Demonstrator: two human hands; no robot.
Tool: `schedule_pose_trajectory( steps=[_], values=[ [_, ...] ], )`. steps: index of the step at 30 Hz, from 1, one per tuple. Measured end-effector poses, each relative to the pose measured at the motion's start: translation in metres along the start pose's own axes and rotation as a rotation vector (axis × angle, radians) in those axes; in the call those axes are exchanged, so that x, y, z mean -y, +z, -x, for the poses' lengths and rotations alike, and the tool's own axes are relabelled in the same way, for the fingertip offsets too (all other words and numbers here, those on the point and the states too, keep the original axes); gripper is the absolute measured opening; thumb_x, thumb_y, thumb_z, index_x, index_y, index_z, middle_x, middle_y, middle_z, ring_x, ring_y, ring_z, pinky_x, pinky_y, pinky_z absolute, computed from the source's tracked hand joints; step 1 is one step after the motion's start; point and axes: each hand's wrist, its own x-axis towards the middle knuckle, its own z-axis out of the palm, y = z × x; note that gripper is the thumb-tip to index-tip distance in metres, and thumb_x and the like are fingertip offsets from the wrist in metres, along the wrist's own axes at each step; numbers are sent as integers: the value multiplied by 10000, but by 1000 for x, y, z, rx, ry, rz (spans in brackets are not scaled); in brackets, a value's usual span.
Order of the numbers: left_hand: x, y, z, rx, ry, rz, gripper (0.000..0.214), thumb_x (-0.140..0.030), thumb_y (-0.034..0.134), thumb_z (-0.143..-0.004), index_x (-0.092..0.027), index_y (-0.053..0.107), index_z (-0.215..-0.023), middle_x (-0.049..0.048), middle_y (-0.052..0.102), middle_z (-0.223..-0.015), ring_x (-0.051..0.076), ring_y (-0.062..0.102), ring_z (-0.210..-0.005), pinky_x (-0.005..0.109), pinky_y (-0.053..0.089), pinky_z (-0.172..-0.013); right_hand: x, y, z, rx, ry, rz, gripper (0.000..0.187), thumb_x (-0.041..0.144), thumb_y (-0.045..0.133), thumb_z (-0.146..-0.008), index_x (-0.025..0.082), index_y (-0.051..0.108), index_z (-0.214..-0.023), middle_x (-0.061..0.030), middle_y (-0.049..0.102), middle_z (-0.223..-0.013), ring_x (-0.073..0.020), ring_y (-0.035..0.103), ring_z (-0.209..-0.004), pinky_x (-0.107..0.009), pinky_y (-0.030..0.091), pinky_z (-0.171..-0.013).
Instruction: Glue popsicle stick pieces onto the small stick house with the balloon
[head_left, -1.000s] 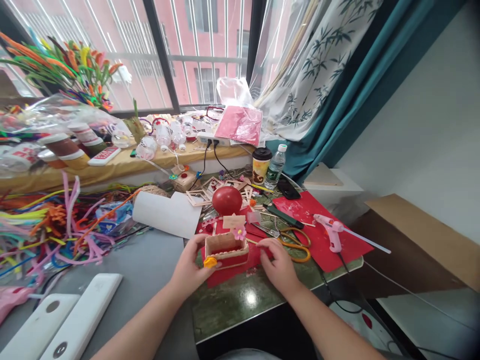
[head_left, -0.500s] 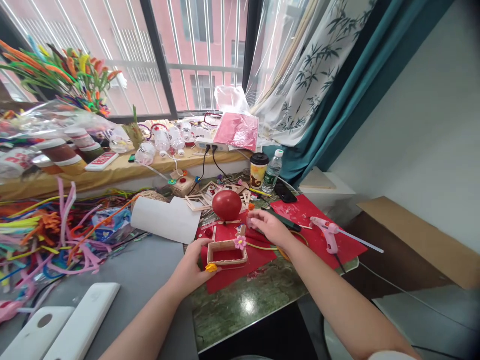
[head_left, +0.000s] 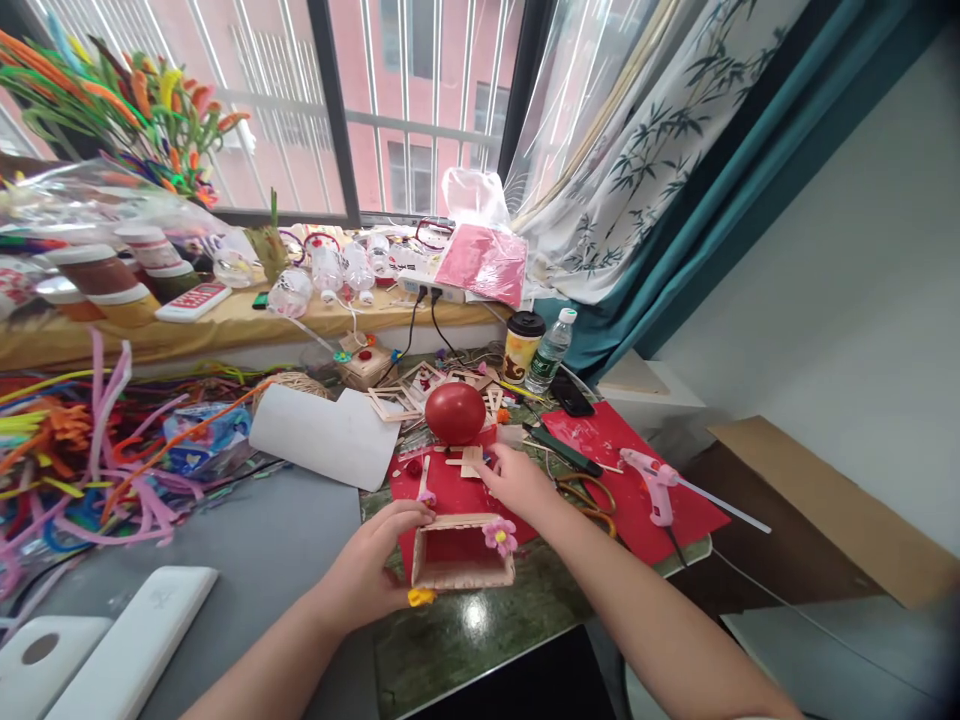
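My left hand [head_left: 371,565] is closed around the left side of a small open box [head_left: 465,578] made of wooden craft sticks, lifted and tilted at the table's front. A pink pipe-cleaner flower [head_left: 500,537] sits on its right corner, a yellow one [head_left: 421,597] and a purple-pink one [head_left: 427,498] on its left. My right hand [head_left: 521,485] has its fingertips closed at the right edge of a small flat wooden piece [head_left: 472,462], just behind the box. A red balloon [head_left: 455,413] stands beyond it. Part of the right fingers is hidden.
Red paper [head_left: 637,500] lies under a pink glue gun [head_left: 654,480]. Scissors [head_left: 592,500] rest right of my hand. A lidded cup [head_left: 521,350], water bottle [head_left: 551,350] and black phone [head_left: 571,393] stand behind. Pipe cleaners [head_left: 97,470] crowd the left; white card [head_left: 322,435] lies nearby.
The box has come up and nearer to me, its opening tilted toward me. My right hand has moved left and down to the small wooden piece. The view has shifted slightly.
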Motion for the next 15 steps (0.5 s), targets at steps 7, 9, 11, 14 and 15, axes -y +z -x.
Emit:
schedule_pose_trajectory(
  steps=[7, 9, 11, 14, 15],
  values=[
    [4, -2, -3, -98, 180, -67, 547, -159, 746, -891, -227, 536, -1392, 178, 675, -1315, 269, 705, -1197, 377, 597, -1005, 0, 21, -16, -20, 65, 39, 351, 362, 882, -739, 214, 698, -999, -32, 728, -823, -216, 647, -733, -285, 364, -654],
    [5, -5, -5, -110, 251, -96, 502, -161, 727, -921, -201, 551, -1389, 185, 690, -1290, 270, 696, -1211, 392, 587, -1034, 0, 19, -12, -24, 61, -3, 382, 342, 870, -734, 218, 676, -1039, 17, 665, -762, -188, 589, -668, -277, 360, -634],
    [4, -6, -6, -90, 308, -123, 472, -203, 717, -953, -183, 558, -1396, 185, 709, -1264, 274, 689, -1223, 410, 574, -1062, 0, 14, -6, -36, 42, -57, 336, 327, 844, -746, 224, 654, -1003, 40, 613, -758, -175, 554, -670, -273, 379, -642],
    [1, -8, -8, -63, 333, -144, 455, -290, 714, -980, -166, 560, -1390, 188, 723, -1241, 272, 698, -1199, 406, 582, -1042, -2, 8, 3, -53, -3, -145, 201, 296, 797, -769, 223, 627, -848, 20, 608, -849, -175, 561, -762, -279, 425, -707],
    [-1, -8, -8, -60, 333, -145, 454, -313, 715, -983, -163, 561, -1383, 190, 726, -1233, 271, 704, -1183, 400, 589, -1025, -3, 6, 6, -45, -15, -176, 181, 286, 789, -769, 220, 624, -806, 16, 609, -859, -172, 561, -765, -282, 432, -712]
  ],
)
